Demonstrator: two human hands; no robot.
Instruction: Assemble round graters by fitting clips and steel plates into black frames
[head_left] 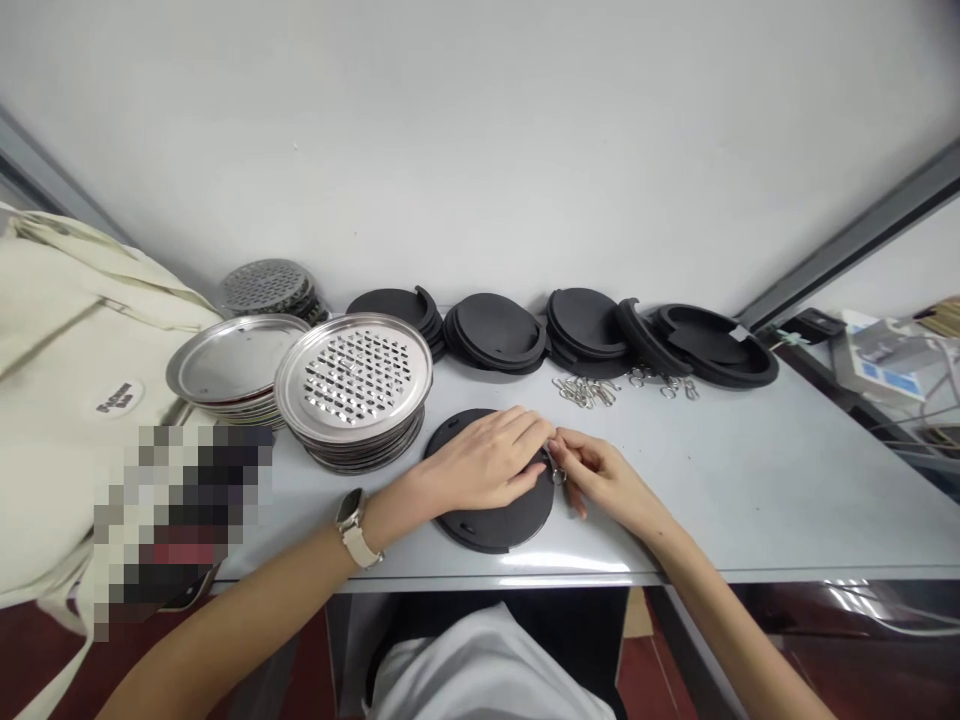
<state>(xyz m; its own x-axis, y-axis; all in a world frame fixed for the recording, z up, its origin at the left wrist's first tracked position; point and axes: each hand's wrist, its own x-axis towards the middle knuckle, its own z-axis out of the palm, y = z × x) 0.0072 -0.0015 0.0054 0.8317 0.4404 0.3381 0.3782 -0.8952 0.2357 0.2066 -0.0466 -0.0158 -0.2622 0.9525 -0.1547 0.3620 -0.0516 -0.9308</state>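
Observation:
A black round cover [499, 525] lies on the table close to its front edge, with small slots near its rim. My left hand [487, 455] reaches across the top of it, its fingers closed on the cover's right edge. Right beside it, my right hand [600, 475] pinches a small metal ring clip [559, 477] at that same edge. The fingertips of both hands almost meet there, and they hide how the clip and the cover join.
Left of the cover stand a stack of round metal grater plates [356, 385] and a stack of plain-topped metal discs [236, 360]. Black covers [499, 330] line the wall, with loose metal clips [585, 391] before them. A cream bag [67, 330] fills the left side.

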